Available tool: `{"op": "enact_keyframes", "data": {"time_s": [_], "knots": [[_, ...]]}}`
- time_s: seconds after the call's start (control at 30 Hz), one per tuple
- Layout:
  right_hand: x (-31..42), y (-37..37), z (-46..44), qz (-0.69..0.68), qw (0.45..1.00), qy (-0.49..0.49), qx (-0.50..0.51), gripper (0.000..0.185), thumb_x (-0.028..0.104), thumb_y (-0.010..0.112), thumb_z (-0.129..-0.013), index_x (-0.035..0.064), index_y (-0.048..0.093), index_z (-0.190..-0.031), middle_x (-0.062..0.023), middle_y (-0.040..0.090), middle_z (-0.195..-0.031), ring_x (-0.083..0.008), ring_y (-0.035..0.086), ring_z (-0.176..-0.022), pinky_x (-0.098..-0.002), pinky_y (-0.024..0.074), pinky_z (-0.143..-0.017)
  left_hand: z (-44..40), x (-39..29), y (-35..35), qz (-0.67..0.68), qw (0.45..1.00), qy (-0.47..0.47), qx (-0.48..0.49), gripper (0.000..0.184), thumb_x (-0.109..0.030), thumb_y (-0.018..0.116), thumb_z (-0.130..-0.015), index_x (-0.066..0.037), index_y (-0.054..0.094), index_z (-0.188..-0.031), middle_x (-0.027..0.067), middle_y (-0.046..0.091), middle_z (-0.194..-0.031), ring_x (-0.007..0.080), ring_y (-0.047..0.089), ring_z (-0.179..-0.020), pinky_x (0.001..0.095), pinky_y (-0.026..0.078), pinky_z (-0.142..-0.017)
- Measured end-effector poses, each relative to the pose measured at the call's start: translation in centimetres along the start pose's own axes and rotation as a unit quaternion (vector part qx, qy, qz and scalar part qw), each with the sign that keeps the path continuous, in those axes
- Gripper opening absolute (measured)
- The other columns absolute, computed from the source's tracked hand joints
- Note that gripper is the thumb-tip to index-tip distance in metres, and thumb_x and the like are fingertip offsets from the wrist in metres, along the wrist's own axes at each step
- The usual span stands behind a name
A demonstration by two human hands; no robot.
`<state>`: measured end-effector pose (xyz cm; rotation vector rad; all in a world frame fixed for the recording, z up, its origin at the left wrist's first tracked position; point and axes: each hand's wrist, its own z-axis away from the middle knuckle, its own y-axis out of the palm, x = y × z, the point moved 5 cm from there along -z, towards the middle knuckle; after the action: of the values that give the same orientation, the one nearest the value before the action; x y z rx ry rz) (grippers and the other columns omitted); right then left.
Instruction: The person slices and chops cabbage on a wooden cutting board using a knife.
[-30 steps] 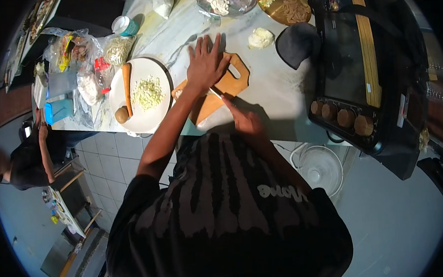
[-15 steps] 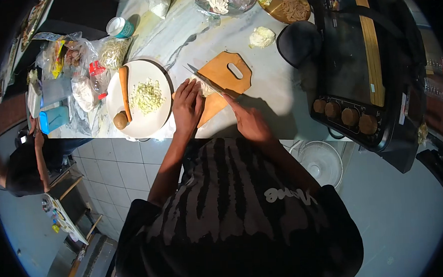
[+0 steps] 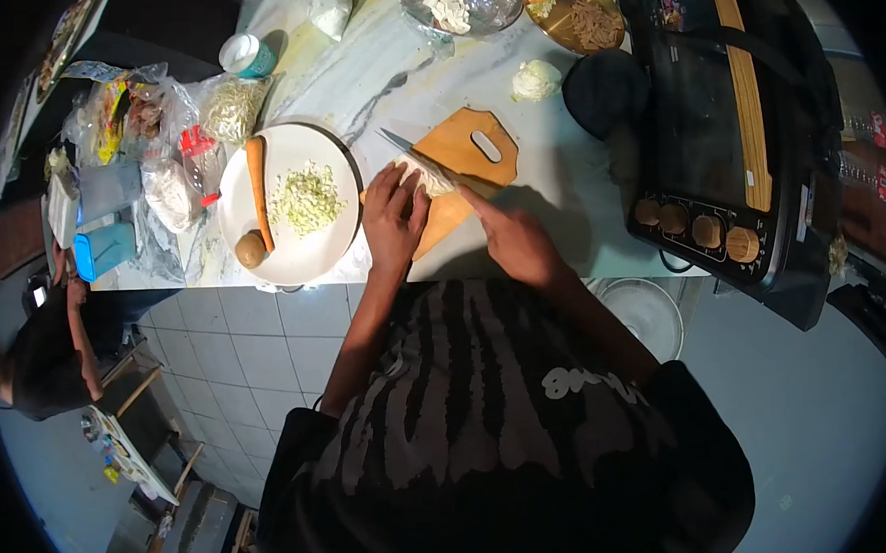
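Currently, a piece of pale food is pressed onto the cutting board, near the counter's front edge, by the bent, bunched fingers of the left hand. The knife is gripped in the closed right hand, its blade laid diagonally along the food. Chopped pieces and a carrot are held on the plate, left of the board.

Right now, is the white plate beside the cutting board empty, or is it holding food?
Holding food: on the white plate lie chopped pale-green pieces, a carrot and a round brown item.
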<state>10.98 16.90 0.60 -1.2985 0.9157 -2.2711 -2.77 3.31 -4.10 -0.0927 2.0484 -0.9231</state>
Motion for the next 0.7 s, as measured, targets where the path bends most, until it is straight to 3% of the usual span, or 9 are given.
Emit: {"op": "enact_keyframes", "data": {"time_s": [0.1,0.17,0.2,0.27,0.47,0.7], "knots": [[-1.2,1.2,0.8,-0.019,1.0,0.011,0.002,0.056,0.009,0.049,-0.099,0.0254,0.042,-0.153,-0.0291,0.056,-0.071,-0.0467,0.059,-0.064,-0.0519,0.0483,-0.061,0.1,0.0,0.0,-0.004,1.0,0.016,-0.006,0.023,-0.009,0.073,-0.086,-0.005,0.075,-0.109,0.0126,0.068,-0.119,0.0334,0.061,-0.12,0.0431,0.05,-0.1],[-2.2,1.1,1.7,-0.117,0.982,-0.11,-0.101,0.059,0.004,0.051,-0.095,0.0225,0.046,-0.151,-0.0297,0.057,-0.072,-0.0445,0.062,-0.065,-0.0505,0.0483,-0.06,0.1,0.1,0.0,-0.005,1.0,0.019,-0.006,0.025,-0.009,0.073,-0.086,-0.004,0.074,-0.111,0.0131,0.067,-0.121,0.0338,0.061,-0.12,0.0434,0.05,-0.1],[-1.7,1.1,1.6,-0.115,0.982,-0.109,-0.101,0.059,0.004,0.051,-0.095,0.0225,0.046,-0.151,-0.0297,0.057,-0.072,-0.0445,0.062,-0.065,-0.0505,0.0483,-0.06,0.1,0.1,0.0,-0.003,1.0,0.018,-0.007,0.025,-0.009,0.073,-0.086,-0.004,0.074,-0.111,0.0131,0.067,-0.121,0.0338,0.061,-0.12,0.0434,0.05,-0.1],[-0.9,1.8,1.2,-0.008,0.999,-0.008,-0.048,0.056,0.006,0.051,-0.096,0.0227,0.047,-0.15,-0.0287,0.056,-0.069,-0.0441,0.061,-0.062,-0.0507,0.0477,-0.058,0.2,0.2,-0.1,0.002,1.0,0.013,-0.006,0.026,-0.009,0.073,-0.086,-0.003,0.074,-0.111,0.0139,0.067,-0.121,0.0342,0.06,-0.12,0.0435,0.049,-0.101],[-4.0,3.4,3.5,-0.057,0.997,0.011,-0.06,0.055,0.008,0.051,-0.097,0.0244,0.048,-0.15,-0.0272,0.056,-0.067,-0.0435,0.062,-0.061,-0.0512,0.048,-0.057,0.1,-0.1,-0.2,-0.003,1.0,0.019,0.005,0.035,-0.017,0.082,-0.081,-0.001,0.073,-0.111,0.0144,0.065,-0.121,0.0353,0.059,-0.121,0.0434,0.049,-0.102],[1.6,-0.9,0.9,0.014,0.999,0.001,-0.035,0.053,0.009,0.051,-0.099,0.0258,0.048,-0.149,-0.0292,0.059,-0.075,-0.0465,0.062,-0.069,-0.0531,0.0493,-0.064,0.2,-0.2,-0.3,-0.01,0.999,0.035,0.009,0.033,-0.016,0.081,-0.081,-0.001,0.073,-0.109,0.0144,0.064,-0.122,0.0344,0.058,-0.122,0.0433,0.049,-0.102]]}}
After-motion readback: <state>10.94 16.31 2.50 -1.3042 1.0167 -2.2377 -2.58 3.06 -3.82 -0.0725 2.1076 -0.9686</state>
